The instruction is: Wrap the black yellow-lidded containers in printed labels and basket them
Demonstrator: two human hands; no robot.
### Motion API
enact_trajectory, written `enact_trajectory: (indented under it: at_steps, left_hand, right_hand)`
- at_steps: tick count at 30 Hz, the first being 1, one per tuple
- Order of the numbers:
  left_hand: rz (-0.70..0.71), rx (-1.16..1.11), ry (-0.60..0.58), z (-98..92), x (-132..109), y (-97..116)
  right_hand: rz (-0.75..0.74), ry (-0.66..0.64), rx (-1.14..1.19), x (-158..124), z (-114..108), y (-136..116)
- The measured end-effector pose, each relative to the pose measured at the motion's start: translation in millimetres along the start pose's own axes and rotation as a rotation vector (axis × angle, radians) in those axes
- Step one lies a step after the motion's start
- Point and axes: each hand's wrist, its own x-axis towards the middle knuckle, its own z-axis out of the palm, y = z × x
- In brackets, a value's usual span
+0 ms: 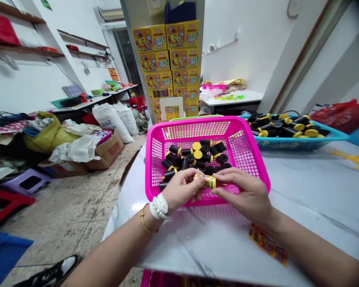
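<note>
Both my hands meet over the near rim of a pink plastic basket (259, 159) on a pale table. My left hand (182, 189) and my right hand (247, 191) are closed together on one small black-and-yellow cylinder (210, 181), which lies sideways between the fingertips and seems to carry a yellow label. Several more black cylinders with yellow caps (194, 157) lie loose in the basket just beyond my fingers. A white bead bracelet and a thin gold bangle sit on my left wrist.
A blue basket (299, 142) full of similar black-and-yellow cylinders stands behind on the right. A colourful sticker strip (267, 244) lies under my right forearm. Yellow cartons (167, 63) are stacked at the back. Bags, boxes and stools crowd the floor at left.
</note>
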Motion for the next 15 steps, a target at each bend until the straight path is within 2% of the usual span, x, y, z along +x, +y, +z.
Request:
enact_trajectory:
  at_steps: [5,8,11,13,15]
  left_hand:
    - [0.18,0.005,0.078,8.2,-5,-3]
    - [0.361,0.172,0.099,7.6,-5,-4]
    - [0.517,0.312,0.1,4.4,-3,-5]
    - [0.491,0.275,0.08,3.2,-3,-6]
    - [0.386,0.195,0.08,3.1,-3,-6]
  right_hand:
    - [0.528,-0.021,0.312,4,4,-12]
    - [0.735,-0.055,0.489,8,5,-14]
    - [0.841,-0.108,0.635,9,6,-11]
    - [0.831,-0.126,0.649,9,6,-10]
    - [0.777,-0.128,0.608,10,6,-12]
